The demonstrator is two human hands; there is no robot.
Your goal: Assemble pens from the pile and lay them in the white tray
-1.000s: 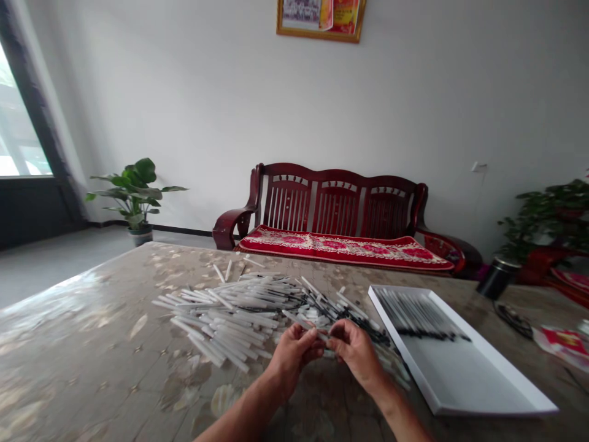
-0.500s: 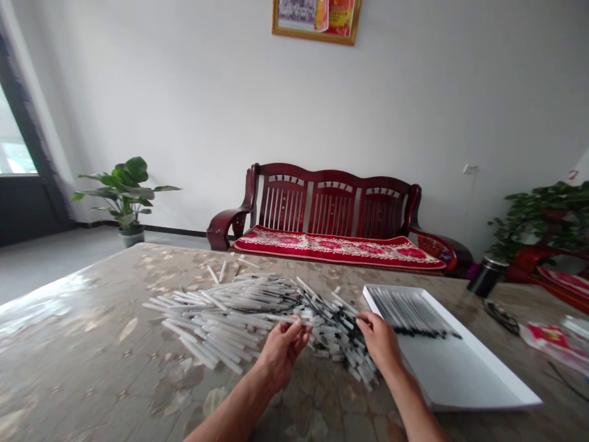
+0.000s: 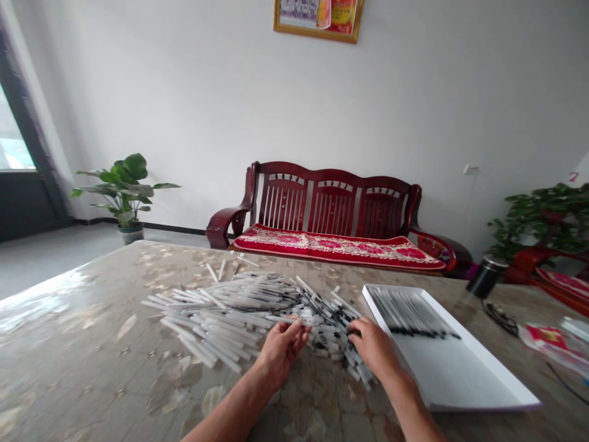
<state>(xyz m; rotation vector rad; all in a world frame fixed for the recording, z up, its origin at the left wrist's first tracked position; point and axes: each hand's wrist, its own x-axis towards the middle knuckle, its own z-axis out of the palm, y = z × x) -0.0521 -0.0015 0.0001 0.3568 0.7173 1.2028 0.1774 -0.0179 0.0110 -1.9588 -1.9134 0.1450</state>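
Observation:
A large heap of translucent white pen barrels (image 3: pixel 221 316) lies on the patterned table (image 3: pixel 92 350), mixed on its right side with black-tipped refills and small caps (image 3: pixel 334 322). My left hand (image 3: pixel 280 347) pinches one white barrel (image 3: pixel 288 319) by its end, holding it level above the heap. Over the black-tipped pieces rests my right hand (image 3: pixel 372 347), fingers curled down into them; what they grip is hidden. A flat white tray (image 3: pixel 460 374) lies just right of that hand, with a row of assembled pens (image 3: pixel 409 313) at its far end.
A black cylindrical container (image 3: pixel 483 277), a dark cable (image 3: pixel 501 318) and a red-printed packet (image 3: pixel 547 339) sit at the table's right side. Behind the table stand a dark wooden bench with a red cushion (image 3: pixel 331 242) and potted plants (image 3: pixel 122 190) on both sides.
My hands were together over the heap a second ago. The right hand went toward the tray and has come back onto the black-tipped pieces; the left still holds a white barrel.

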